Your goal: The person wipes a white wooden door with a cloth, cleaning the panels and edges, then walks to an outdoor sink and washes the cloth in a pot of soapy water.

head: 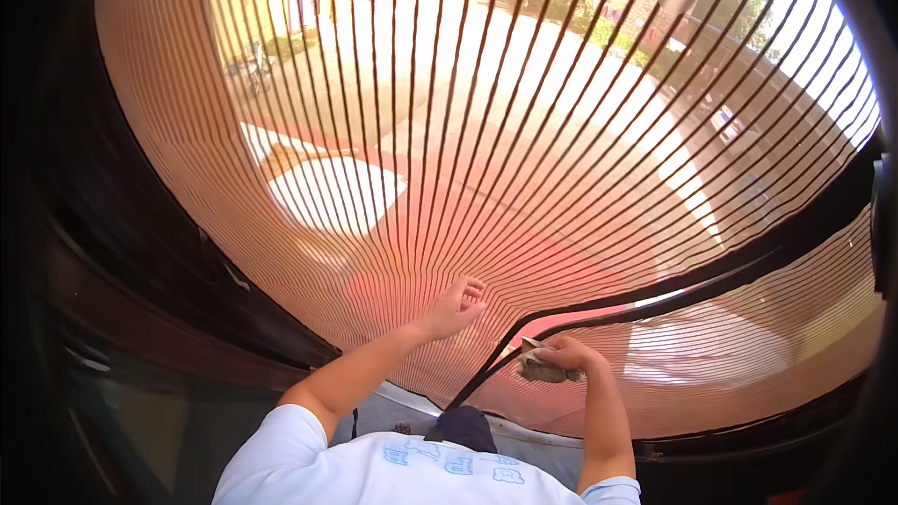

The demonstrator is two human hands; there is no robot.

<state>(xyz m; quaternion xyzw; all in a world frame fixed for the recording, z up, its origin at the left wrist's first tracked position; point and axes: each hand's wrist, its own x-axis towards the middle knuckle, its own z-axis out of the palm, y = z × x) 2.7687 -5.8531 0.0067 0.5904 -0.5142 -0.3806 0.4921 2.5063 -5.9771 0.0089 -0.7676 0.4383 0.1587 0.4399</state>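
My right hand (570, 355) grips a crumpled, dirty grey-white cloth (547, 365), close to a dark bent bar (515, 340) that divides the window. My left hand (456, 308) is raised with its fingers bent and apart, holding nothing, in front of the large window (421, 252) crossed by many thin dark lines. Whether its fingertips touch the surface cannot be told. Below both hands are the front of a white shirt and a dark rounded thing (461, 429).
Dark framing (175, 224) borders the window at the left. Another dark bar (758, 245) runs along its right side. Beyond the surface lie a sunlit yard, a bright white panel (333, 189), a bicycle (256, 70), walls and greenery. A pale ledge (533, 435) is below.
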